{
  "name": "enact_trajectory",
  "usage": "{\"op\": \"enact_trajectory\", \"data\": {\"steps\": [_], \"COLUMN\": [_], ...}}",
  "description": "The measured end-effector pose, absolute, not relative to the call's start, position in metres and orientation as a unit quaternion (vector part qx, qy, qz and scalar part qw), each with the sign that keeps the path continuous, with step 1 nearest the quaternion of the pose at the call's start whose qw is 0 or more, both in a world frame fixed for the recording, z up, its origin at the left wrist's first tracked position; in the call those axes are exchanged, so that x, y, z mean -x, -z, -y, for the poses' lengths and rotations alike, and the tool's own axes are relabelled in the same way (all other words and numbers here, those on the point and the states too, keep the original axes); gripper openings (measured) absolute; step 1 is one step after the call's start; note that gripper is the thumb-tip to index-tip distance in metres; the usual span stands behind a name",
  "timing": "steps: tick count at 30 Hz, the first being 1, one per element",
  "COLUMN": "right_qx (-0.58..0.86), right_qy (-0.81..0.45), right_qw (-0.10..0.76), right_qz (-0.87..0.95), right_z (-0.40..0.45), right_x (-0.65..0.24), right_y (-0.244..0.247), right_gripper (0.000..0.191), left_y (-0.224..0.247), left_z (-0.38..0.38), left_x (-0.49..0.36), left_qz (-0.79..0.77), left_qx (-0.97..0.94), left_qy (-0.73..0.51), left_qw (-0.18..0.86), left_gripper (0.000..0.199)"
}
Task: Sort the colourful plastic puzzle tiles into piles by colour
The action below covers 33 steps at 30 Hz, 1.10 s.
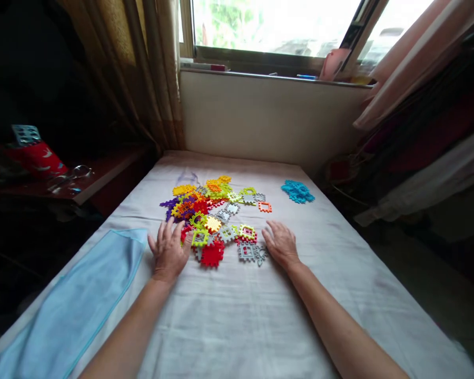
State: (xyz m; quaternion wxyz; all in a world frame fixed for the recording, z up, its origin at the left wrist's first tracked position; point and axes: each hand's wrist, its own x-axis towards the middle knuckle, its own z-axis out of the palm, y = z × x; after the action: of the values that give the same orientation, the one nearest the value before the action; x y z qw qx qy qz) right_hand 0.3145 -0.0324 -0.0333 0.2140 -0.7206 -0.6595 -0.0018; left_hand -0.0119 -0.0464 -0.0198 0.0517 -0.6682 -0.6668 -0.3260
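Observation:
A pile of flat plastic interlocking tiles (pixel 212 225) in red, yellow, orange, purple, lime and grey lies spread on the white sheet. My left hand (pixel 169 250) rests palm down at the pile's left edge, fingers spread, its thumb beside a lime frame tile (pixel 199 238). On the other side my right hand (pixel 280 242) lies flat with its fingers apart, close to grey window tiles (pixel 246 251). Neither hand grips a tile. A separate heap of blue tiles (pixel 297 191) sits farther back on the right. Near the pile's right edge is an orange frame tile (pixel 265 207).
A light blue cloth (pixel 90 289) covers the left side of the sheet-covered bed (pixel 229 326). Beyond the left edge stands a dark red table (pixel 114 171) with a red container (pixel 43 159) and glasses (pixel 77 172). A wall and window close the far end; clothes hang at right.

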Motion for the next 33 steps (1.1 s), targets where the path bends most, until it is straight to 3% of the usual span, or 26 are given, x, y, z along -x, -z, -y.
{"op": "enact_trajectory", "data": {"steps": [4,10,16,21,27,33], "right_qx": [0.708,0.677,0.669,0.633,0.618,0.614], "right_qy": [-0.021,-0.056,-0.066,-0.052,-0.046,-0.053], "right_qw": [0.187,0.219,0.353,0.442,0.448,0.458], "right_qz": [0.680,0.700,0.651,0.634,0.644,0.640], "right_z": [0.061,0.070,0.063,0.058,0.061,0.060], "right_x": [-0.270,-0.224,-0.237,-0.241,-0.237,-0.239], "right_y": [0.028,0.017,0.036,0.053,0.053,0.055], "right_gripper": [0.044,0.042,0.041,0.036,0.032,0.030], "left_y": [0.034,0.043,0.036,0.000,-0.029,-0.012], "left_z": [0.054,0.052,0.037,-0.009,-0.071,-0.054], "left_x": [0.011,-0.027,-0.021,0.001,0.004,-0.024], "left_qz": [0.702,0.646,0.643,0.690,0.706,0.650], "left_qx": [0.651,0.703,0.704,0.685,0.690,0.743], "left_qy": [0.287,0.295,0.300,0.233,0.139,0.129], "left_qw": [0.029,0.027,0.029,0.011,-0.077,-0.094], "left_gripper": [0.054,0.056,0.054,0.059,0.061,0.062]}}
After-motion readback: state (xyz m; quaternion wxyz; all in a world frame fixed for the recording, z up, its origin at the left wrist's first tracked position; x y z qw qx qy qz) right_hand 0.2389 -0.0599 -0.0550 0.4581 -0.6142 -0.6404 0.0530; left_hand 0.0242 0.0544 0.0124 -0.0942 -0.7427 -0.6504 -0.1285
